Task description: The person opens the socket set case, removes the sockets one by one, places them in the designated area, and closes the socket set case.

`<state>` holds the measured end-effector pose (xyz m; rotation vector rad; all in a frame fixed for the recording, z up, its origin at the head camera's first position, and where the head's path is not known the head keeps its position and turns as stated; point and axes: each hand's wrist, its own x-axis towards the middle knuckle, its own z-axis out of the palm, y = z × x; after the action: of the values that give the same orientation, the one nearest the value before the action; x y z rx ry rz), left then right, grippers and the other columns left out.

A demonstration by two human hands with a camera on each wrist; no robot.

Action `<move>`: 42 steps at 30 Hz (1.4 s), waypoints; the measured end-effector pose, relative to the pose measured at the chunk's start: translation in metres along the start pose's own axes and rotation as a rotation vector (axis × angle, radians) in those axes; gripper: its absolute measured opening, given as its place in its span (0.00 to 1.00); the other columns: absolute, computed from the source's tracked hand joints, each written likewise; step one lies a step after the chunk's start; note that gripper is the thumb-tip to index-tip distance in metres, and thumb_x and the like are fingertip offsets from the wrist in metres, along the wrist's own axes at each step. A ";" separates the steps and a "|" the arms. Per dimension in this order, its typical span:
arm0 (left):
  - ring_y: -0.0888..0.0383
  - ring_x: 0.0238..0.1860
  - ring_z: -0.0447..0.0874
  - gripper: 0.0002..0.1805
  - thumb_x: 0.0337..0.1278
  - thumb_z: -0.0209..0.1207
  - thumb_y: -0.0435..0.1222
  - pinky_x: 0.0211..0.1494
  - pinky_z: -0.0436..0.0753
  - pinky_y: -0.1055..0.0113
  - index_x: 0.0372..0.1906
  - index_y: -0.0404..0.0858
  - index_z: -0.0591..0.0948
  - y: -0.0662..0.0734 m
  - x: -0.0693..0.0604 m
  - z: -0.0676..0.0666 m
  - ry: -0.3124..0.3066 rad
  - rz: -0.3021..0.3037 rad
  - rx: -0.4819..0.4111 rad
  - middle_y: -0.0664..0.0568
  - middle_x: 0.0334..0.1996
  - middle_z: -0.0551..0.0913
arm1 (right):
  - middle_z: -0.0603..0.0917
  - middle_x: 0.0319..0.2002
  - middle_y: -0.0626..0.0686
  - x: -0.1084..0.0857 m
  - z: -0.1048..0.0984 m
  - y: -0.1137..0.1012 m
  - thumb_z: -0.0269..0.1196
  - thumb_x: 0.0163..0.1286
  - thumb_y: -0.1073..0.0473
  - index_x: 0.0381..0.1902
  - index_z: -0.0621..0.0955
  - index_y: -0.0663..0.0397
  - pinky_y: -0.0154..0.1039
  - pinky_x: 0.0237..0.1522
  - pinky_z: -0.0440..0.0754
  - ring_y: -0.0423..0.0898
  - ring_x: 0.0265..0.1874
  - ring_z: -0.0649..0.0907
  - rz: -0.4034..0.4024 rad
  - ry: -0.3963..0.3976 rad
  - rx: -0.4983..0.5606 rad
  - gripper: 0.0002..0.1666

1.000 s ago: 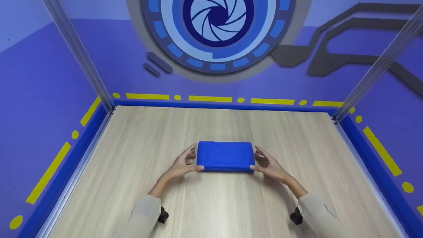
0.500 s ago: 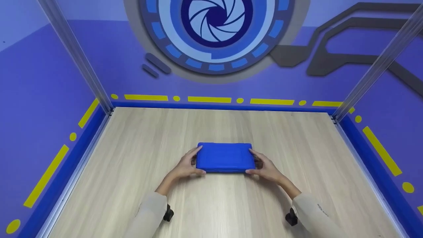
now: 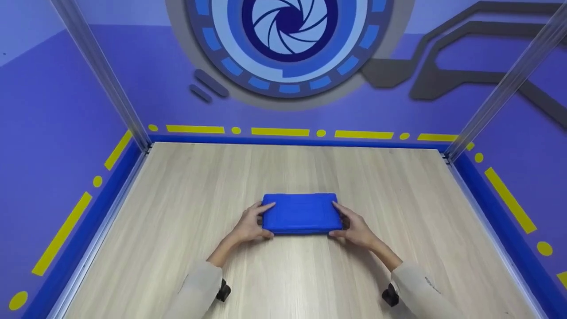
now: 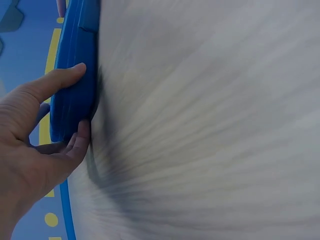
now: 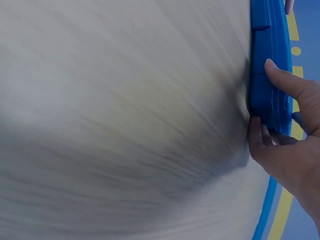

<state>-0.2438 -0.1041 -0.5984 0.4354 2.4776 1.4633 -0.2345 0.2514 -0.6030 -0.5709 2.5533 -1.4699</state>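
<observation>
A flat blue plastic case (image 3: pixel 302 215), closed, lies on the wood-grain table between both hands. My left hand (image 3: pixel 249 225) grips its left end, the thumb on the near side and a finger over the top. At the right end, my right hand (image 3: pixel 358 228) holds it in a mirrored way. The left wrist view shows the left thumb against the side of the blue case (image 4: pixel 75 95), other fingers round its end and lower edge. In the right wrist view the right thumb presses the case (image 5: pixel 265 92) near a latch-like tab, with fingertips at its bottom edge.
The pale wood-grain table (image 3: pixel 288 279) spreads around the case. Purple-blue panels (image 3: pixel 283 117) with yellow marks stand behind and at both sides, with metal posts at the back corners. A small black device (image 3: pixel 223 290) sits at the left sleeve, another (image 3: pixel 390 294) at the right.
Both hands have closed in from beside the blue case and now grip its ends. The case appears slightly nearer the person. The left index finger has moved further onto the top.
</observation>
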 end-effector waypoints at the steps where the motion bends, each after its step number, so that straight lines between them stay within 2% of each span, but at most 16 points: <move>1: 0.28 0.67 0.72 0.51 0.41 0.78 0.27 0.69 0.75 0.40 0.76 0.37 0.68 0.001 -0.001 -0.001 -0.009 0.003 0.007 0.22 0.76 0.55 | 0.61 0.75 0.77 -0.001 0.000 0.000 0.75 0.59 0.67 0.77 0.60 0.70 0.64 0.69 0.69 0.73 0.72 0.66 -0.001 -0.002 -0.005 0.53; 4: 0.32 0.64 0.76 0.49 0.43 0.78 0.28 0.66 0.79 0.43 0.75 0.36 0.69 0.002 -0.002 -0.004 -0.027 0.005 -0.002 0.23 0.75 0.58 | 0.62 0.74 0.76 -0.003 -0.003 -0.003 0.74 0.61 0.66 0.76 0.63 0.69 0.64 0.69 0.70 0.74 0.72 0.67 -0.006 -0.008 -0.010 0.50; 8: 0.32 0.64 0.77 0.46 0.46 0.76 0.29 0.65 0.81 0.45 0.75 0.35 0.69 0.001 -0.004 -0.009 -0.050 0.013 -0.062 0.23 0.76 0.56 | 0.65 0.74 0.74 -0.006 -0.007 -0.008 0.72 0.64 0.62 0.75 0.67 0.66 0.65 0.68 0.71 0.73 0.72 0.68 0.028 -0.024 0.016 0.45; 12: 0.28 0.72 0.66 0.46 0.47 0.77 0.30 0.68 0.77 0.44 0.74 0.36 0.71 0.001 -0.005 -0.009 -0.087 0.068 -0.045 0.26 0.79 0.50 | 0.65 0.75 0.72 -0.008 -0.013 -0.013 0.72 0.66 0.58 0.76 0.67 0.62 0.64 0.69 0.72 0.72 0.71 0.70 0.099 -0.052 0.043 0.44; 15: 0.28 0.76 0.60 0.45 0.43 0.79 0.29 0.67 0.78 0.43 0.72 0.36 0.73 0.002 -0.006 -0.008 -0.084 0.134 0.003 0.30 0.81 0.48 | 0.65 0.74 0.73 -0.007 -0.019 -0.016 0.71 0.67 0.57 0.76 0.67 0.62 0.54 0.67 0.78 0.71 0.69 0.72 0.155 -0.072 0.112 0.44; 18: 0.29 0.76 0.60 0.44 0.41 0.79 0.28 0.69 0.74 0.38 0.70 0.38 0.76 0.004 -0.003 -0.007 -0.059 0.182 0.053 0.34 0.80 0.55 | 0.66 0.73 0.76 -0.005 -0.025 -0.018 0.71 0.68 0.58 0.76 0.66 0.63 0.40 0.59 0.83 0.67 0.67 0.76 0.210 -0.083 0.213 0.44; 20: 0.30 0.77 0.58 0.43 0.42 0.79 0.30 0.73 0.67 0.34 0.70 0.40 0.77 0.006 -0.002 -0.007 -0.046 0.185 0.100 0.38 0.79 0.61 | 0.65 0.73 0.77 -0.005 -0.028 -0.019 0.71 0.67 0.58 0.76 0.65 0.63 0.35 0.54 0.85 0.62 0.64 0.79 0.243 -0.087 0.268 0.45; 22: 0.31 0.77 0.60 0.42 0.44 0.79 0.32 0.74 0.63 0.32 0.70 0.43 0.78 0.007 -0.001 -0.008 -0.036 0.184 0.129 0.40 0.77 0.66 | 0.64 0.74 0.76 -0.004 -0.031 -0.019 0.72 0.67 0.57 0.76 0.66 0.62 0.38 0.53 0.86 0.57 0.61 0.82 0.272 -0.086 0.302 0.45; 23: 0.32 0.76 0.63 0.41 0.45 0.79 0.33 0.74 0.64 0.33 0.69 0.43 0.78 0.007 0.000 -0.009 -0.033 0.183 0.129 0.41 0.76 0.68 | 0.63 0.74 0.75 -0.004 -0.032 -0.019 0.72 0.67 0.57 0.76 0.66 0.61 0.40 0.53 0.87 0.55 0.60 0.82 0.278 -0.084 0.306 0.45; 26: 0.34 0.67 0.76 0.38 0.46 0.78 0.34 0.68 0.76 0.39 0.67 0.41 0.80 0.009 0.002 -0.014 -0.030 0.186 0.100 0.39 0.74 0.70 | 0.64 0.75 0.73 -0.005 -0.033 -0.019 0.72 0.67 0.55 0.76 0.68 0.59 0.47 0.56 0.86 0.52 0.59 0.83 0.290 -0.068 0.323 0.44; 29: 0.36 0.57 0.85 0.37 0.45 0.79 0.34 0.58 0.84 0.45 0.66 0.39 0.81 0.010 0.004 -0.018 -0.030 0.187 0.064 0.36 0.73 0.72 | 0.67 0.73 0.72 -0.008 -0.032 -0.019 0.70 0.68 0.55 0.76 0.67 0.60 0.48 0.59 0.85 0.52 0.60 0.82 0.287 -0.043 0.349 0.43; 31: 0.37 0.54 0.86 0.37 0.45 0.79 0.35 0.56 0.86 0.46 0.65 0.39 0.81 0.010 0.005 -0.019 -0.037 0.186 0.067 0.35 0.72 0.72 | 0.70 0.70 0.72 -0.012 -0.031 -0.019 0.69 0.70 0.57 0.76 0.65 0.63 0.47 0.58 0.85 0.51 0.58 0.83 0.298 -0.015 0.392 0.43; 35: 0.37 0.57 0.85 0.37 0.45 0.79 0.37 0.57 0.85 0.47 0.66 0.39 0.81 0.009 0.005 -0.020 -0.050 0.177 0.071 0.36 0.72 0.72 | 0.77 0.60 0.68 -0.024 -0.029 -0.024 0.66 0.73 0.58 0.76 0.59 0.71 0.45 0.54 0.87 0.50 0.50 0.88 0.362 0.026 0.493 0.44; 37: 0.38 0.58 0.84 0.37 0.45 0.79 0.37 0.57 0.85 0.47 0.66 0.39 0.81 0.008 0.005 -0.020 -0.047 0.178 0.075 0.36 0.72 0.73 | 0.80 0.55 0.64 -0.031 -0.026 -0.029 0.64 0.74 0.57 0.75 0.57 0.75 0.43 0.52 0.88 0.49 0.47 0.89 0.394 0.012 0.527 0.44; 39: 0.39 0.59 0.84 0.37 0.45 0.79 0.37 0.57 0.85 0.47 0.66 0.39 0.81 0.008 0.005 -0.020 -0.038 0.182 0.083 0.37 0.71 0.73 | 0.83 0.53 0.61 -0.037 -0.024 -0.032 0.62 0.76 0.56 0.74 0.56 0.78 0.40 0.49 0.89 0.47 0.46 0.89 0.421 -0.036 0.546 0.43; 42: 0.40 0.59 0.84 0.37 0.45 0.79 0.38 0.57 0.85 0.48 0.65 0.39 0.81 0.008 0.006 -0.021 -0.031 0.193 0.099 0.37 0.71 0.75 | 0.87 0.50 0.56 -0.043 -0.017 -0.036 0.60 0.77 0.55 0.72 0.61 0.79 0.36 0.45 0.88 0.43 0.44 0.88 0.451 -0.115 0.577 0.40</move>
<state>-0.2553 -0.1155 -0.5820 0.7292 2.5520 1.3925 -0.1908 0.2657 -0.5659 0.0074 1.8581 -1.7979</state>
